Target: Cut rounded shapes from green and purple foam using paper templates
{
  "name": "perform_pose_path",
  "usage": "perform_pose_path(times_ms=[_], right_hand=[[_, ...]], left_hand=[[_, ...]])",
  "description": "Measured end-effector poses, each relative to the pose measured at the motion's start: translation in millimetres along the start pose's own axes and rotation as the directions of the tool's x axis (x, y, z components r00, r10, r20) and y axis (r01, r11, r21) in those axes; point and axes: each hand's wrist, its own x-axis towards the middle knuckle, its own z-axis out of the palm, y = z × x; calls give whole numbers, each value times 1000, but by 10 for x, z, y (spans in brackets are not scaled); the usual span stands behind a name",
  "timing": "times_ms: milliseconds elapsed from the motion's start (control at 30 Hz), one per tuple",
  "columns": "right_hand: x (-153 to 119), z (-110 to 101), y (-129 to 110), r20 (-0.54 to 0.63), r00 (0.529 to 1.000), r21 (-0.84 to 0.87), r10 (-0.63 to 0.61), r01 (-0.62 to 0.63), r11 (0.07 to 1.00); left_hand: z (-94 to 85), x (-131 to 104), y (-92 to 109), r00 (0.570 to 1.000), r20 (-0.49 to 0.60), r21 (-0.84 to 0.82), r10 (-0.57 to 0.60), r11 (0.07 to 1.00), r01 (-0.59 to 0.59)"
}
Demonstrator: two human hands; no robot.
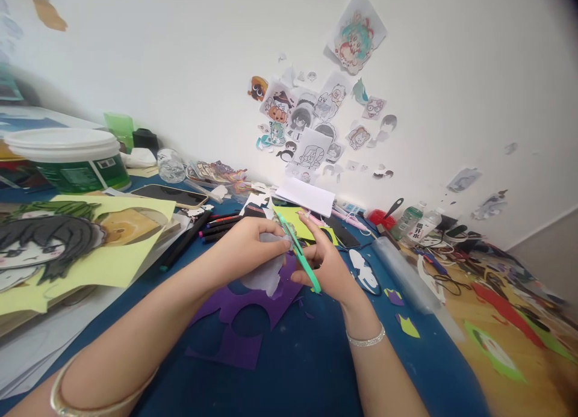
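Over the blue surface (334, 357), the left grip (255, 245) partly hides pale paper (262, 275).

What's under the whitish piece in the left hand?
Purple paper with cut-out curves peeks out below the whitish piece, and the blue tabletop shows around it. Directly beneath the piece is covered, so I can't tell.

Left arm (169, 315) wears a plain bangle (55, 396), right wrist (361, 316) a bracelet (366, 341) (silvery, sparkling).
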Motion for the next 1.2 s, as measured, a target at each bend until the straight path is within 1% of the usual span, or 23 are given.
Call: perform_pose_path(times_ms=[200, 267, 400, 567, 733, 967, 1033, 1100, 1167, 1200], right_hand=[[38, 22, 72, 30, 998, 80, -56, 54, 995], [44, 32, 79, 26, 998, 89, -57, 55, 995], [47, 58, 83, 4, 999, 121, -48, 48, 992], [72, 104, 129, -34, 997, 204, -71, 77, 976], [85, 135, 125, -81, 995, 221, -51, 68, 973], [110, 151, 119, -114, 993, 232, -34, 60, 971], [125, 148, 130, -124, 992, 245, -39, 69, 967], [138, 141, 141, -144, 988, 253, -63, 98, 962], [146, 132, 145, -186, 979, 255, -81, 128, 959], [147, 127, 144, -212, 974, 257, -84, 139, 957]], left_hand=[[13, -7, 5, 1000, -4, 4, 23, 1000, -23], [16, -5, 0, 999, 0, 13, 37, 999, -37], [18, 0, -6, 1000, -21, 22, 22, 1000, -21], [4, -18, 34, 999, -44, -15, 6, 1000, -7], [-1, -32, 58, 999, -43, -47, 7, 999, -9], [9, 11, 7, 998, -60, -53, 20, 998, -23], [0, 34, -26, 997, -64, -33, 46, 998, -48], [-8, 64, -70, 992, -68, -2, 110, 994, -110], [-7, 97, -119, 971, -87, 44, 221, 975, -218], [-2, 112, -142, 950, -103, 73, 296, 954, -290]])
